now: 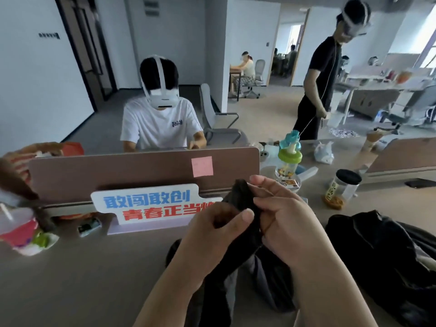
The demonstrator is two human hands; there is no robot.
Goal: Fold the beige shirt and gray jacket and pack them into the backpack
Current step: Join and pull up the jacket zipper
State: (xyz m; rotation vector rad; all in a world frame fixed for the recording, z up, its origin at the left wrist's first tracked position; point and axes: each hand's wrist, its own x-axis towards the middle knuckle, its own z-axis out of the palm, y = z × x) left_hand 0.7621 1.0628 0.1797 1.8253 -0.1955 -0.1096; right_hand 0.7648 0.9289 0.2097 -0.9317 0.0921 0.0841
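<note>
Just below the centre of the frame, both hands hold up a dark gray jacket (238, 197) above the beige desk (82, 274). The left hand (212, 234) has its fingers curled in, and its thumb (245, 215) presses a bunched fold of the cloth against them. The right hand (285, 220) is just beside it on the right, with its fingers bent round the same fold, so the topmost peak of the fabric stands up between the two hands and above their knuckles. The rest of the jacket hangs below the palms and pools on the desk at the lower centre, where a lighter gray layer shows. A black backpack (377, 251) lies slumped at the lower right of the frame, near the jacket; whether they touch I cannot tell. Behind the hands a brown desk divider (118, 171) carries a pink sticky note (202, 166), and a white sign (146, 204) with blue and red characters stands against it. To the right stand a child's bottle (289, 159) with a green lid and a black-lidded jar (342, 187). A person in a white T-shirt (160, 123) sits beyond the divider.
</note>
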